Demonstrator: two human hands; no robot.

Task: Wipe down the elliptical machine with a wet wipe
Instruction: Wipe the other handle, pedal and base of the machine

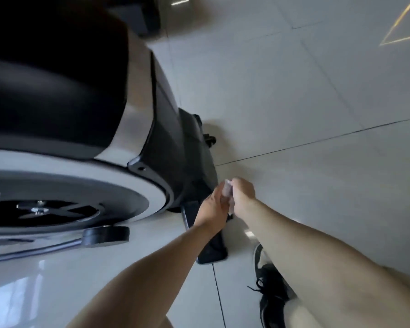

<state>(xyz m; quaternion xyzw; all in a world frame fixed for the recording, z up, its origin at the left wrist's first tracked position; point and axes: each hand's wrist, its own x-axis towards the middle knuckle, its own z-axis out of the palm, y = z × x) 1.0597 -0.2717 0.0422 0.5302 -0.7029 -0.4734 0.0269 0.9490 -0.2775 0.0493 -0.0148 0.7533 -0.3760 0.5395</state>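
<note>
Both hands meet just right of the frame's centre, low down, with the wet wipe (227, 192) bunched between them. The left hand (212, 209) and the right hand (243, 195) each have their fingers curled onto it, as if folding or stretching it. The picture is soft, so the exact pinch cannot be made out.

The elliptical machine (133, 129) fills the left half of the frame, to the left of and above the hands. Its black shroud (187, 157) ends just beside the left hand, which is the nearer of the two. The black stabiliser bar (212, 250) passes under the left wrist, its long axis running from mid-frame down towards the bottom edge. The flywheel disc (64, 209) lies further off at lower left.

My judgement is that the next wipe goes left onto the shroud or down along the bar, following its length.

The machine stands on a pale, glossy tiled floor (317, 102) with dark grout lines. A dark laced shoe (269, 301) shows at lower right.
</note>
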